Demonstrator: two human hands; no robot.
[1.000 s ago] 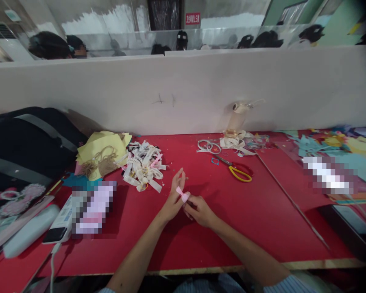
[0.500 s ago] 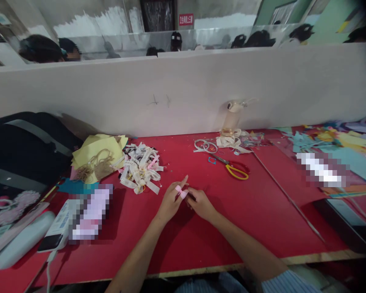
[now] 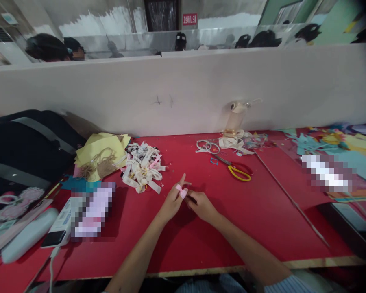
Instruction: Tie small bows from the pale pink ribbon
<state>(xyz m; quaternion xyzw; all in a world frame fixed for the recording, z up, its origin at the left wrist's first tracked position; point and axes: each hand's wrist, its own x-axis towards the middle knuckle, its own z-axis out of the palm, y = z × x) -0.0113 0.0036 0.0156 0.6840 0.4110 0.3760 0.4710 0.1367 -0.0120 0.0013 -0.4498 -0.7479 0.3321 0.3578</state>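
A small pink ribbon bow [image 3: 181,191] sits between my two hands, over the middle of the red table. My left hand [image 3: 171,202] grips it, with the bow lying across the fingers and the index finger pointing up and away. From the other side my right hand [image 3: 202,207] is closed, thumb and fingers pinched at the bow's right edge. Its fingertips are partly hidden. Up and left of my hands lies a pile of white and pale ribbon pieces [image 3: 143,167], with a bit of pink in it.
Yellow-handled scissors [image 3: 238,172] lie right of my hands, near ribbon coils [image 3: 208,146] and a bottle [image 3: 234,120]. A thin stick [image 3: 289,197] slants across the right side. At left are a dark bag [image 3: 39,142], yellow sheets [image 3: 102,146] and a power bank [image 3: 58,224]. A white partition [image 3: 125,97] stands behind.
The bow has tilted slightly in my fingers, its right end dipping. Both hands stay close together in nearly the same place, while the whole view has shifted a little.
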